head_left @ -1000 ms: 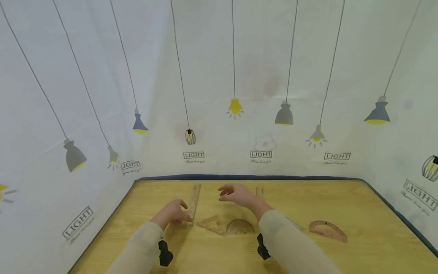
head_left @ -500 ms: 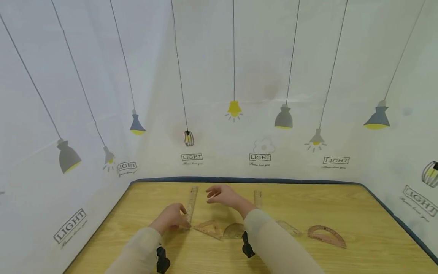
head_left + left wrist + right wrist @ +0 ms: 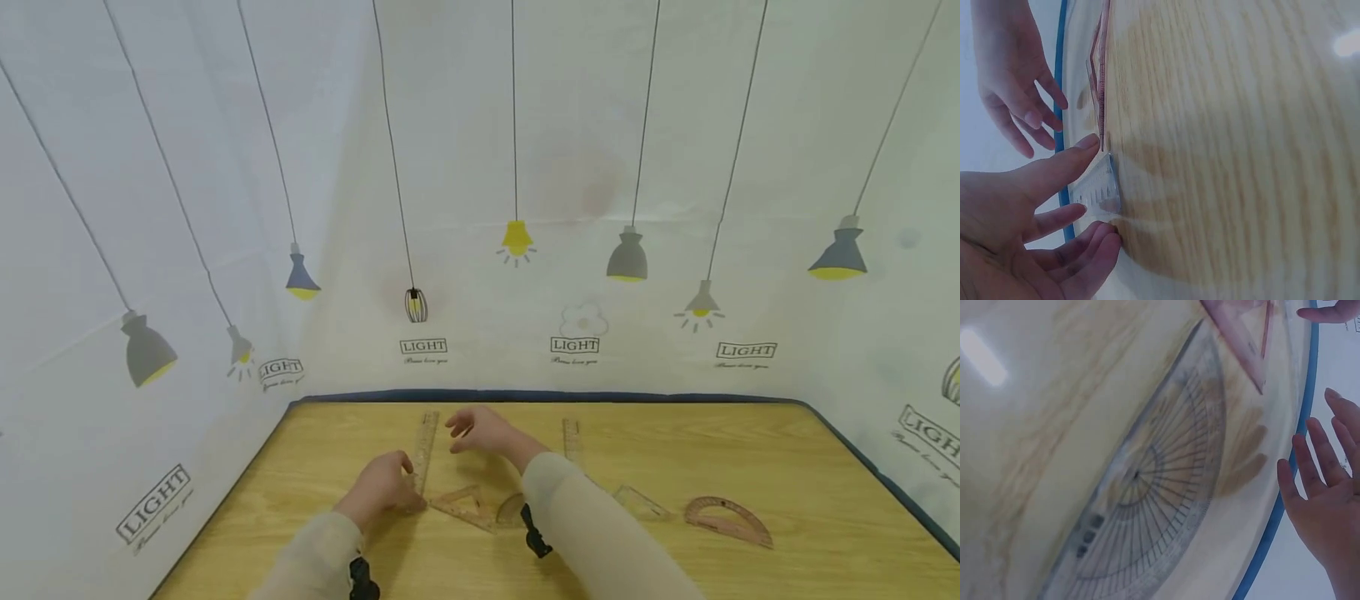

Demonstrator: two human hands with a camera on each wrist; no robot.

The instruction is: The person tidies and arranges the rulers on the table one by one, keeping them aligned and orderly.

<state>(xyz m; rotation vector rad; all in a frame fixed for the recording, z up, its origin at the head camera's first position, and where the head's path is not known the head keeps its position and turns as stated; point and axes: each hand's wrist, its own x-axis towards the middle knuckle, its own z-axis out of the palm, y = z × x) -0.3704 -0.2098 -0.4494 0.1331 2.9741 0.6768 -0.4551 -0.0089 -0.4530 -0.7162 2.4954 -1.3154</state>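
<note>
My left hand (image 3: 386, 483) is at the near end of a clear ruler (image 3: 427, 442) lying on the wooden table. In the left wrist view, the thumb and loosely bent fingers stand on either side of the ruler's end (image 3: 1100, 187), with a gap beside the thumb. My right hand (image 3: 480, 432) hovers above the table to the ruler's right, its fingers loosely spread and holding nothing. Below it lie a pink set square (image 3: 463, 517) and a clear protractor (image 3: 1147, 481); the right sleeve partly covers the protractor in the head view.
Right of the right forearm lie another clear ruler (image 3: 572, 437), a clear set square (image 3: 651, 503) and a pink protractor (image 3: 705, 503). A dark blue edge (image 3: 525, 396) borders the table (image 3: 750, 450). White cloth walls (image 3: 480, 167) printed with lamps enclose it.
My right hand has shifted left toward the clear ruler, and its sleeve now covers part of the protractor. My left hand has moved slightly closer around the ruler's near end.
</note>
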